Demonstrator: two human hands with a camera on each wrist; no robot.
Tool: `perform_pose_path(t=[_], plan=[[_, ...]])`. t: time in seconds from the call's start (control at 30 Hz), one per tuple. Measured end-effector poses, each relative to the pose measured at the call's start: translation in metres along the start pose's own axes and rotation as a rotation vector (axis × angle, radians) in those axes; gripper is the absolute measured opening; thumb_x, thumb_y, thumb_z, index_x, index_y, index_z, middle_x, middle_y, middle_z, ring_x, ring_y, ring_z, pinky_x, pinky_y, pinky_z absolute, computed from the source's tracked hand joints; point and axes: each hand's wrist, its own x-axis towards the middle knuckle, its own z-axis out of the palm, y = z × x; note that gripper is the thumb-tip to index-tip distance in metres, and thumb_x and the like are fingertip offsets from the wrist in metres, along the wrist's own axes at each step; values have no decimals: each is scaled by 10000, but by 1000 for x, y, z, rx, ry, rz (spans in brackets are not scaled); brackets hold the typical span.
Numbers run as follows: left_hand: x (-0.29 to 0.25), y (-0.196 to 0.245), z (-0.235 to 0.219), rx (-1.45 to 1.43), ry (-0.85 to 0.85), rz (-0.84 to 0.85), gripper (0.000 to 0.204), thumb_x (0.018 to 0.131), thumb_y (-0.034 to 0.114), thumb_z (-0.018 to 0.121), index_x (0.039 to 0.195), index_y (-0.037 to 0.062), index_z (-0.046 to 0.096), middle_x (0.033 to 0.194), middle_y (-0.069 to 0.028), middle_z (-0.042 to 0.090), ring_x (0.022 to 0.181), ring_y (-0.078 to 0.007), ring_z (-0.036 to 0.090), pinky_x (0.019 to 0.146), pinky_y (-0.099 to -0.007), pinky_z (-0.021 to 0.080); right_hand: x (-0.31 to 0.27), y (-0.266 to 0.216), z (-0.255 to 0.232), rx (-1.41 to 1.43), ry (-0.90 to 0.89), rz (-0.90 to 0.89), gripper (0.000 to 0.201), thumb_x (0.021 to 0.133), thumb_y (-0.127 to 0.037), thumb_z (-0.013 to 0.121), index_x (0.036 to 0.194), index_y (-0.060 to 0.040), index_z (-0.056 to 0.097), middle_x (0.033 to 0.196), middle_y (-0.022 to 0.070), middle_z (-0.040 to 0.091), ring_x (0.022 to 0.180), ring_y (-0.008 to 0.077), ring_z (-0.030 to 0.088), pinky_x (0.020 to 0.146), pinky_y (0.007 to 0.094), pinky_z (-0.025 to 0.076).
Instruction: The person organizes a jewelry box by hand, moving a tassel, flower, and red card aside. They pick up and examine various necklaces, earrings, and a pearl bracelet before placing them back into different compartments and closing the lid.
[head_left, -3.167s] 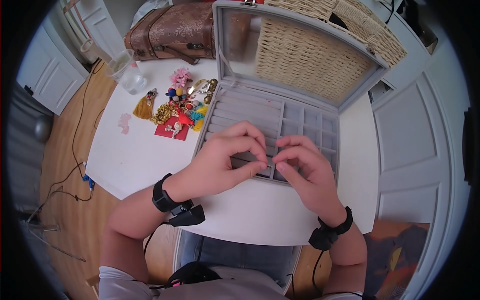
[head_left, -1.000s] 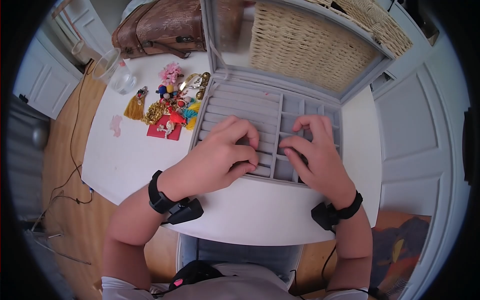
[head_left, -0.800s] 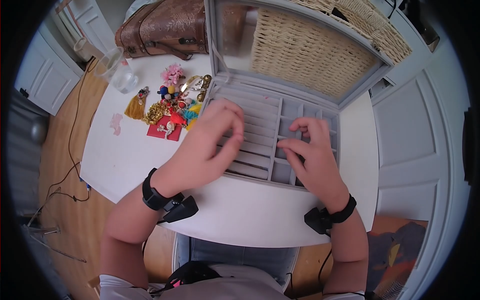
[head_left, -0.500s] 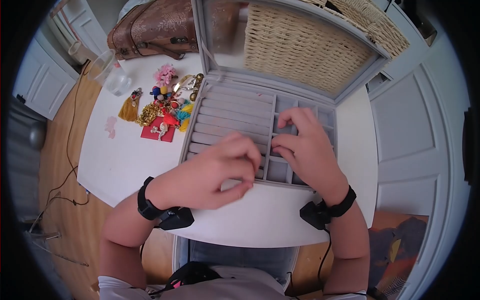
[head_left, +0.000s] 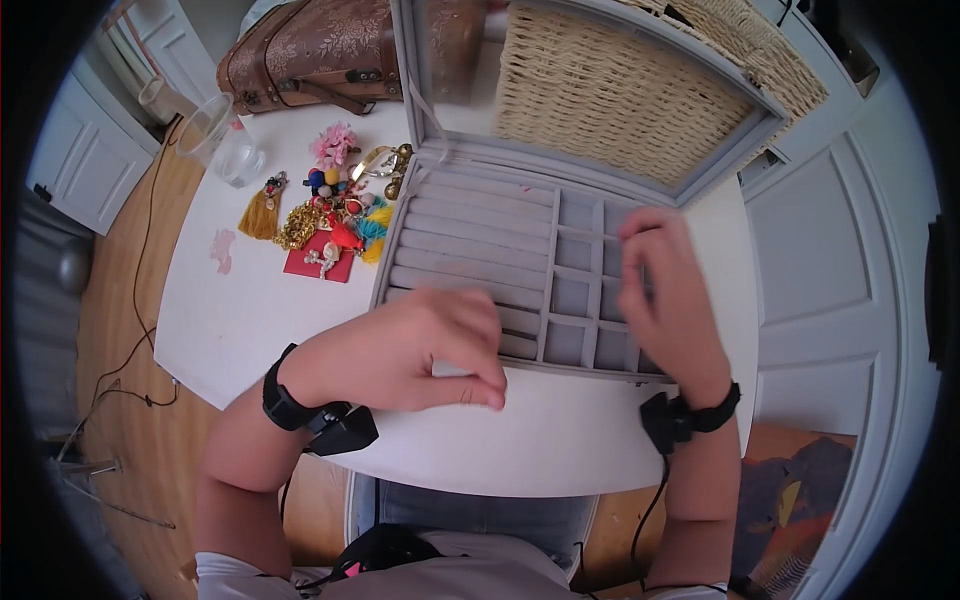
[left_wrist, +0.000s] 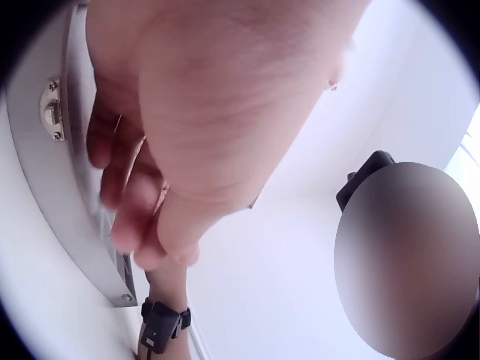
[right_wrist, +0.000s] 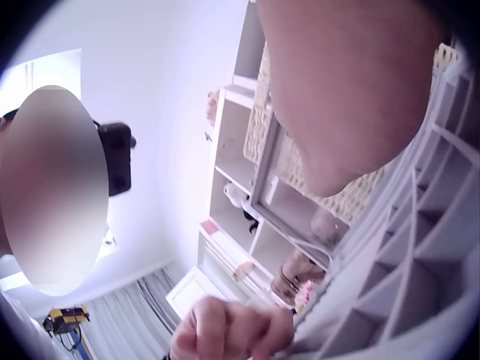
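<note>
My left hand [head_left: 410, 345], its fingers loosely bent, hovers over the front left of a grey jewellery box [head_left: 655, 378]. No object shows between its thumb and fingers in the left wrist view. The box stands with its clear-windowed lid raised; it has padded ring rolls [head_left: 480, 232] on the left and small square compartments [head_left: 570, 295] on the right. Over the right-hand compartments is my right hand [head_left: 670, 290], blurred, fingers bent downward, with nothing seen in it. The right wrist view hides its fingertips but shows the compartment dividers [right_wrist: 411, 281] below it.
Left of the box, a pile of jewellery includes a gold chain [head_left: 297, 230], a mustard tassel [head_left: 260, 215] and a pink flower [head_left: 334, 145]. A red card [head_left: 318, 262] lies beneath part of it. Behind stand clear plastic cups [head_left: 238, 160], a brown case [head_left: 315, 60] and a wicker basket [head_left: 610, 100].
My left hand has come off the ring rolls towards the box's front edge. The right hand has shifted right, off the left column of compartments, showing their floors.
</note>
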Motion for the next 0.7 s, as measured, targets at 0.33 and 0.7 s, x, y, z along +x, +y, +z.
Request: perform_pose_path(t=[0.33, 0.7], plan=[[-1, 0, -7, 325, 211, -72, 147, 874, 100, 898, 996, 63, 825, 974, -65, 691, 937, -276, 655, 871, -405, 548, -33, 93, -98, 264, 710, 481, 89, 1113, -67, 582, 1076, -40, 659, 1178, 36, 669, 986, 126, 613, 910, 277, 498], [0, -15, 2, 494, 164, -21, 180, 799, 78, 903, 950, 75, 805, 986, -55, 616, 976, -289, 634, 864, -412, 543, -1, -5, 17, -13, -125, -50, 199, 785, -25, 893, 959, -53, 802, 1263, 93, 576, 1074, 287, 583, 925, 395, 533]])
